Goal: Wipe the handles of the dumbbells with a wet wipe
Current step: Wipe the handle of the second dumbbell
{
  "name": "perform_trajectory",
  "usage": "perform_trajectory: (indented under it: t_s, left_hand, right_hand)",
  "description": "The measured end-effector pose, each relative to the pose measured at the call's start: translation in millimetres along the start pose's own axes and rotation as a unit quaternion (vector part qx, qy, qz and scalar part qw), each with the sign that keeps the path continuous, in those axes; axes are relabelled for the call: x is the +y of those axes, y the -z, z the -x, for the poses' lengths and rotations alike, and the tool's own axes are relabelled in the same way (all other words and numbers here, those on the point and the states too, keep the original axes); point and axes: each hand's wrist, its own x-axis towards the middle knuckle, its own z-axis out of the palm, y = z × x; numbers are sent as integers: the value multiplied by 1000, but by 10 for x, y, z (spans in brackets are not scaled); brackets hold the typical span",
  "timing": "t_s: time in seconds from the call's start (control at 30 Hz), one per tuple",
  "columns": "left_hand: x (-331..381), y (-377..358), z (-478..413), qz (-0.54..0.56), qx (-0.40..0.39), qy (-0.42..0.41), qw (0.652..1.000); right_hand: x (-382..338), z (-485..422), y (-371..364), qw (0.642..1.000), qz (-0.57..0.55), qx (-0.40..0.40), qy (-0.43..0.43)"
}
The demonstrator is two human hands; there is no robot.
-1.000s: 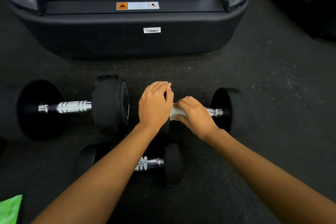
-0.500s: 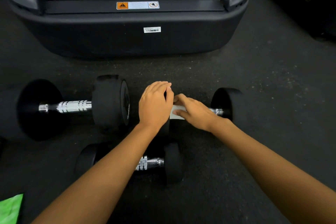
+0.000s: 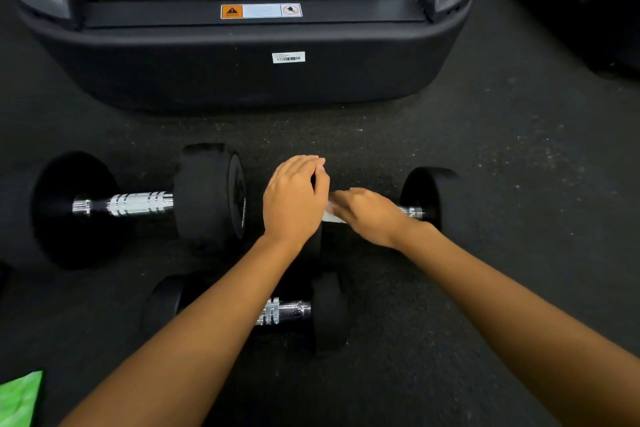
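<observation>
- Wiping the right-hand dumbbell's point(image 3: 431, 196) handle point(image 3: 411, 212) looked to be the step in hand: the right hand point(image 3: 370, 215), fingers flat, pressed the wet wipe point(image 3: 331, 217) onto it.
- The left hand point(image 3: 294, 198) rested, fingers relaxed, on that dumbbell's left head.
- The next move probably called for sliding the wipe toward the bare end.

Left grip point(image 3: 294, 199) palm down, right grip point(image 3: 370, 215) flat, fingers outstretched
</observation>
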Motion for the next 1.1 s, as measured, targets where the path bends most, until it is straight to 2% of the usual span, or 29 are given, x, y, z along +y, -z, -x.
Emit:
perform_trajectory:
  t_s: [0.23, 0.3, 0.4, 0.47, 0.63, 0.87, 0.93, 1.1]
  left_hand:
    - [7, 8, 10, -2, 0, 0, 1000]
    - [1, 6, 8, -2, -1, -1, 1000]
    - [7, 9, 2, 1, -3, -1, 1000]
    - [15, 11, -3, 1, -4, 2, 1000]
    - [14, 14, 0, 4, -7, 7, 1000]
    - [25, 12, 4, 5, -5, 5, 1000]
    - [26, 13, -4, 5, -7, 7, 1000]
    - [22, 14, 1, 5, -2, 6, 1000]
  right_hand:
    - [67, 146, -50, 994, 78, 52, 62]
    - [129, 170, 38, 997, 67, 16, 27]
    - [162, 100, 176, 995, -15, -51, -80]
    - [117, 6, 188, 993, -28, -65, -98]
    - [6, 7, 60, 997, -51, -55, -32]
    - [150, 29, 197, 992, -17, -79, -97]
    - [63, -39, 170, 993, 0, -77, -85]
    - [83, 53, 126, 996, -62, -62, -33]
